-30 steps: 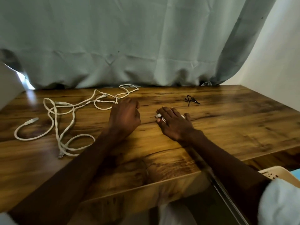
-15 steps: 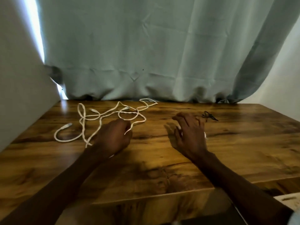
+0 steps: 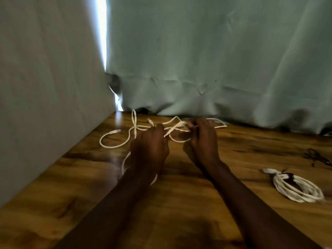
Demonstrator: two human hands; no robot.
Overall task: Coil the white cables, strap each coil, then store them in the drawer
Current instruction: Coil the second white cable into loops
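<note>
A loose white cable sprawls in loops over the far left of the wooden table. My left hand grips a strand of it, fingers curled, and more cable runs under my wrist. My right hand pinches the same loose cable near the curtain. A coiled white cable bound with a dark strap lies on the table at the right, apart from both hands.
A loose black strap lies at the far right of the table. A grey-green curtain hangs along the back edge. A pale wall borders the table on the left.
The view has swung left. Both hands moved to the loose cable: the left closed on a strand, the right left the coiled cable behind and pinched the loose one.
</note>
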